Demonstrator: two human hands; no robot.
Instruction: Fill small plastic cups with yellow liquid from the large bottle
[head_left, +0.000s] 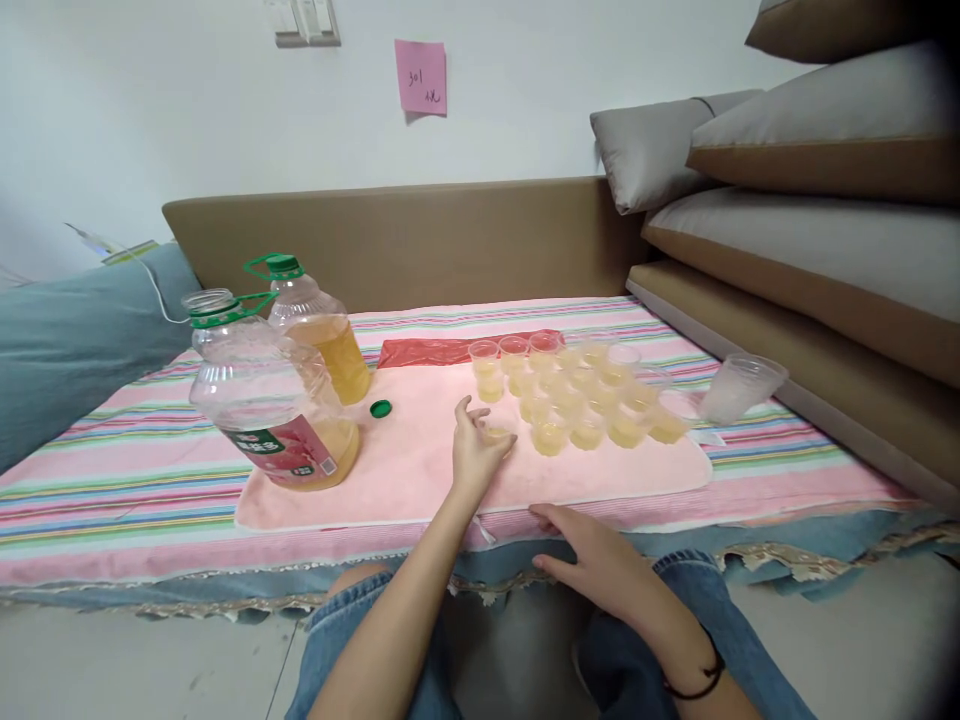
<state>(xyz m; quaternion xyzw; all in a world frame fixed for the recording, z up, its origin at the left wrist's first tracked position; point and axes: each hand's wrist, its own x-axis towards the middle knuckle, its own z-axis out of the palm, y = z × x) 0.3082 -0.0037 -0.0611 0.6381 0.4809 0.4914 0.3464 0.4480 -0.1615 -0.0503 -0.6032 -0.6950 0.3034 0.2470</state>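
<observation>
My left hand (478, 452) reaches over the pink towel (409, 470), its thumb and fingers curved round a clear plastic cup (498, 434) of pale yellow drink. Much of that cup is hidden by the hand. Just right of it stand several similar cups (550, 436) in close rows, each partly filled. My right hand (596, 558), a dark band at its wrist, hangs at the front edge of the bed with fingers apart and nothing in them. To the left is an uncapped large bottle (262, 400) with a little drink at the bottom.
A second bottle (322, 330), capped in green, stands behind the first. A green cap (380, 408) lies on the towel. Red plastic (427, 352) lies behind the cups. Nested plastic cups (742, 388) lie tilted at the right, beside stacked cushions (810, 220).
</observation>
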